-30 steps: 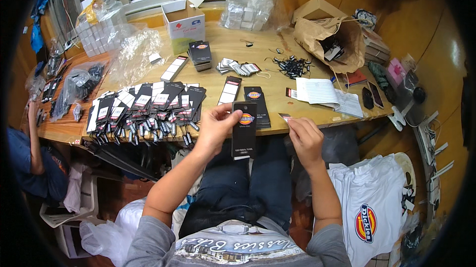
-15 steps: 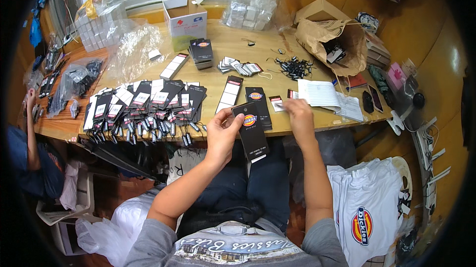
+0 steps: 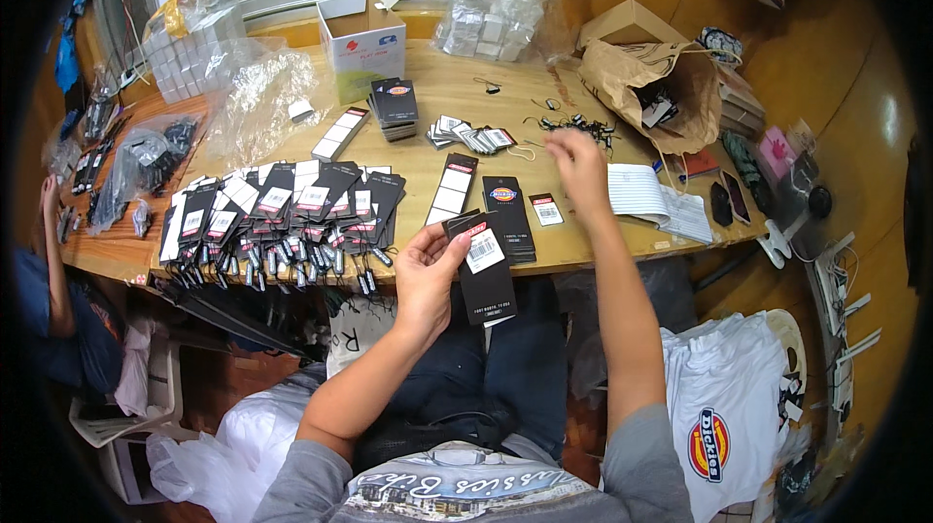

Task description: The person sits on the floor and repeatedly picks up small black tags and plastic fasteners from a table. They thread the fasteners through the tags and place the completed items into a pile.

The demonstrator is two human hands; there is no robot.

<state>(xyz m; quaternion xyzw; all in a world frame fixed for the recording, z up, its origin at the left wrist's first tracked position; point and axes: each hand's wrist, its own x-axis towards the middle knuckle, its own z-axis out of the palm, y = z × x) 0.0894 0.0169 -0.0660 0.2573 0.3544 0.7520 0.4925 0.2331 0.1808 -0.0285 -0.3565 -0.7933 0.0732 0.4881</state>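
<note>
My left hand point(image 3: 426, 275) is closed on a black hang tag point(image 3: 489, 295), thumb on top. A small white barcode tag point(image 3: 483, 253) with a red top edge lies over its upper part, under the thumb. My right hand point(image 3: 581, 173) is at the near side of a pile of black hang-tag strings point(image 3: 595, 126), fingers bent together; whatever they pinch is hidden. Between my hands on the table lie a stack of black hang tags point(image 3: 507, 217), a single barcode tag point(image 3: 547, 211) and a stack of white-panelled tags point(image 3: 453, 189).
Finished-looking tags with strings point(image 3: 282, 212) heap at the left table edge. Behind stand a white box point(image 3: 364, 42), another black tag stack point(image 3: 395, 103) and small fanned tags point(image 3: 471, 134). At right are a paper bag point(image 3: 700, 86) and notebook point(image 3: 637, 192). A co-worker's arm point(image 3: 56, 261) shows far left.
My right hand has moved up and away from the small tags to the string pile. A small barcode tag now lies over the black tag in my left hand.
</note>
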